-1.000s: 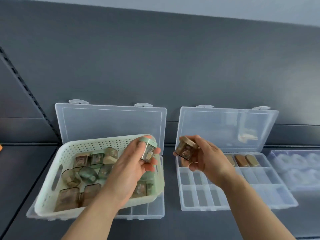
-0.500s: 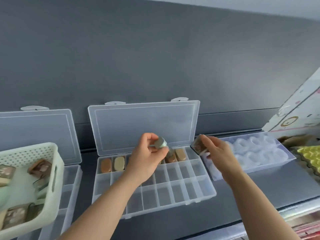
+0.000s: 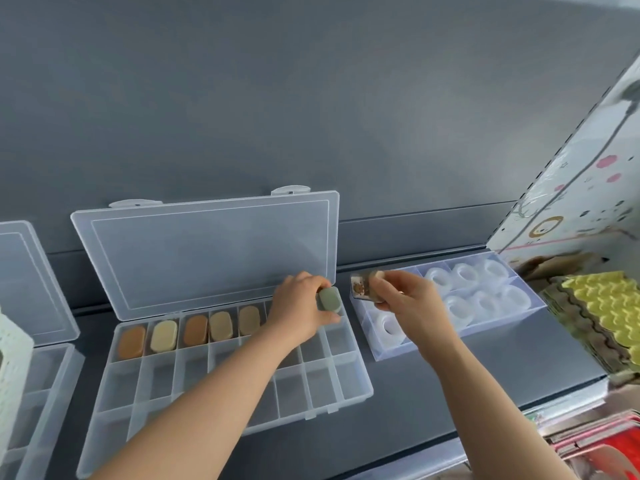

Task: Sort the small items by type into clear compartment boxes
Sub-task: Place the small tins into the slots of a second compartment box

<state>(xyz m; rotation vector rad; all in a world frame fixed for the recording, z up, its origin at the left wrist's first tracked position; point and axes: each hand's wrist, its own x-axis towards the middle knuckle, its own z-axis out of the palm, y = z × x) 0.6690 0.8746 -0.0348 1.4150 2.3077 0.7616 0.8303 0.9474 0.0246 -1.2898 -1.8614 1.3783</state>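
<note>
The left hand (image 3: 298,310), pinching a green tin (image 3: 329,298), had dropped to the 2 o'clock corner of the box (image 3: 349,372), seemingly ready to place it. The right hand (image 3: 408,306) gripped a brown tin (image 3: 363,287) at 3 o'clock.

light: soft and pretty bright on my feed
shadows: faint on the grey shelf (image 3: 502,368)
edges: bent, right side blurry

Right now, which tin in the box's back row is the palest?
The second tin from the left: its lid is cream, while the rest are orange-brown or tan.
</note>
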